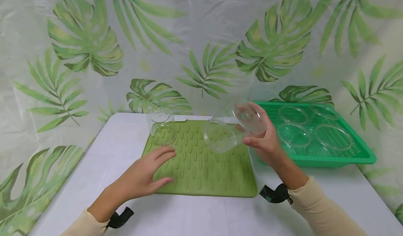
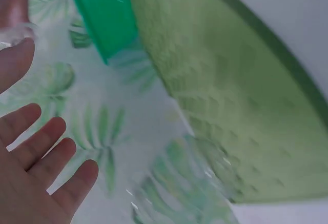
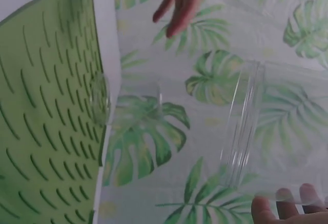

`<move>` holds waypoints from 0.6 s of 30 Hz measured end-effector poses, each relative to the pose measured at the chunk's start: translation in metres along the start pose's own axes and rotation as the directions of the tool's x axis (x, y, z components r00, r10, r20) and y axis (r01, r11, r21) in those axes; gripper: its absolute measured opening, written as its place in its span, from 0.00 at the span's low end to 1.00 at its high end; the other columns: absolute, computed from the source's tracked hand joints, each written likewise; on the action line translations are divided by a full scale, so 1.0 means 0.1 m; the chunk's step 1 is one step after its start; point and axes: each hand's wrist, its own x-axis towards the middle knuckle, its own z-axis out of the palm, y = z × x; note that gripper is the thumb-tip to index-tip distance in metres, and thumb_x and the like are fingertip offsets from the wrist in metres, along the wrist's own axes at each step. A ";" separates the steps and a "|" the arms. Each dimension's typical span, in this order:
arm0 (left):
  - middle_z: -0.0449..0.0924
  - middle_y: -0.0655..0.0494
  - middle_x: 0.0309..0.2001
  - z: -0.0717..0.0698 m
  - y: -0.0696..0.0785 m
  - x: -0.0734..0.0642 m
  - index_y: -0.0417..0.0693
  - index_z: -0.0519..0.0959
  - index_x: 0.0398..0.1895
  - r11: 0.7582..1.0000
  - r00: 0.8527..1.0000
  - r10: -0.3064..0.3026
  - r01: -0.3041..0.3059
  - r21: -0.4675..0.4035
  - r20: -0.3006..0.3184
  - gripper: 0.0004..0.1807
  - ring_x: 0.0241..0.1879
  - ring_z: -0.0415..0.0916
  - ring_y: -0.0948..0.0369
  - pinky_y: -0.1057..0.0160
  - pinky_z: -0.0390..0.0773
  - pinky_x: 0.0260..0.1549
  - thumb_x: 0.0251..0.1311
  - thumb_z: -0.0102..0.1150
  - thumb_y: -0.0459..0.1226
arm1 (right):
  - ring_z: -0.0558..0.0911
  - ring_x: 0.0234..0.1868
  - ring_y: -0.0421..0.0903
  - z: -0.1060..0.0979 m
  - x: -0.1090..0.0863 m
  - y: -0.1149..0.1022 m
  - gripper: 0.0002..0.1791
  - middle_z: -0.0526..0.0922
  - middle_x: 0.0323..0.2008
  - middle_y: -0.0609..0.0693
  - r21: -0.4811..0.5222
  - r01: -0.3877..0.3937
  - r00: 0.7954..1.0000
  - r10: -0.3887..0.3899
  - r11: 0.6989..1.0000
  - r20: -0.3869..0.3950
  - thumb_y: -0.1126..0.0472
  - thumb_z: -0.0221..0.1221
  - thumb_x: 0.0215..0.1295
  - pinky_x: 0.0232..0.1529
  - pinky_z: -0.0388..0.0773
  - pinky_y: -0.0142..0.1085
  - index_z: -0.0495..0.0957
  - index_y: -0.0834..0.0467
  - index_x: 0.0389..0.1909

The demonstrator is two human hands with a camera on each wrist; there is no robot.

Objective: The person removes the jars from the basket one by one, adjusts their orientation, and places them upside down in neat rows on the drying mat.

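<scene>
Head view: the right hand (image 1: 267, 140) is gripping a tilted clear jar (image 1: 225, 137) over the green mat (image 1: 201, 178); the left hand (image 1: 143, 174), fingers uncurled, is hovering near another jar (image 1: 162, 129) standing there.

A leaf-printed sheet (image 1: 211, 22) hangs behind a white table (image 1: 189, 215).

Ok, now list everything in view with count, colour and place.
Table: 1, white, foreground
Leaf-print backdrop: 1, pale and green, behind
Ridged mat: 1, olive green, on table
Basket: 1, green, right of mat
Round-rimmed containers: 4, clear, in basket
Standing jar: 1, clear, mat's far left corner
Held jar: 1, clear, above mat
Wrist cameras: 2, black, one per wrist
Sleeves: 2, beige, on forearms
Left hand: 1, bare, over mat
Right hand: 1, bare, gripping held jar
</scene>
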 end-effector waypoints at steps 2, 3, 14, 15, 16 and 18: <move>0.73 0.51 0.65 0.00 -0.08 -0.10 0.45 0.72 0.66 0.999 0.999 -0.027 0.026 0.036 0.019 0.40 0.65 0.73 0.53 0.52 0.80 0.58 0.50 0.76 0.46 | 0.73 0.69 0.42 0.00 0.00 -0.04 0.46 0.72 0.68 0.48 -0.043 -0.017 1.000 0.017 0.999 0.004 0.68 0.71 0.55 0.64 0.77 0.36 0.57 0.55 0.72; 0.74 0.50 0.64 0.00 -0.11 -0.15 0.45 0.72 0.65 0.998 0.999 -0.039 0.038 0.047 0.025 0.39 0.64 0.74 0.52 0.52 0.80 0.57 0.49 0.76 0.46 | 0.73 0.69 0.42 0.00 0.00 -0.07 0.46 0.72 0.68 0.47 -0.070 -0.027 1.000 0.027 0.997 -0.001 0.68 0.71 0.54 0.64 0.77 0.35 0.57 0.55 0.72; 0.71 0.40 0.66 0.21 -0.44 -0.44 0.38 0.70 0.67 0.969 0.952 -0.245 0.239 0.056 0.182 0.41 0.66 0.71 0.43 0.44 0.74 0.63 0.51 0.74 0.46 | 0.73 0.68 0.41 -0.05 0.00 -0.28 0.51 0.70 0.69 0.47 -0.305 -0.073 0.997 0.072 0.949 -0.014 0.72 0.71 0.53 0.62 0.78 0.31 0.53 0.56 0.75; 0.70 0.38 0.67 0.23 -0.47 -0.46 0.37 0.70 0.67 0.964 0.943 -0.267 0.261 0.054 0.199 0.42 0.67 0.70 0.42 0.43 0.73 0.63 0.51 0.74 0.47 | 0.73 0.68 0.41 -0.06 0.00 -0.29 0.52 0.70 0.69 0.46 -0.316 -0.081 0.997 0.080 0.945 -0.017 0.72 0.70 0.53 0.61 0.78 0.30 0.53 0.56 0.75; 0.69 0.37 0.68 0.25 -0.49 -0.47 0.37 0.69 0.68 0.958 0.933 -0.288 0.283 0.054 0.218 0.43 0.67 0.69 0.41 0.42 0.72 0.64 0.51 0.73 0.47 | 0.72 0.68 0.40 -0.08 0.01 -0.30 0.52 0.69 0.69 0.46 -0.339 -0.092 0.996 0.090 0.936 -0.021 0.72 0.70 0.53 0.61 0.78 0.29 0.52 0.56 0.76; 0.66 0.35 0.69 0.27 -0.53 -0.51 0.36 0.68 0.69 0.946 0.912 -0.322 0.318 0.058 0.255 0.44 0.68 0.67 0.39 0.41 0.71 0.65 0.52 0.73 0.49 | 0.72 0.68 0.38 -0.10 0.01 -0.33 0.53 0.69 0.69 0.44 -0.388 -0.122 0.992 0.120 0.914 -0.030 0.72 0.70 0.53 0.60 0.77 0.27 0.50 0.56 0.77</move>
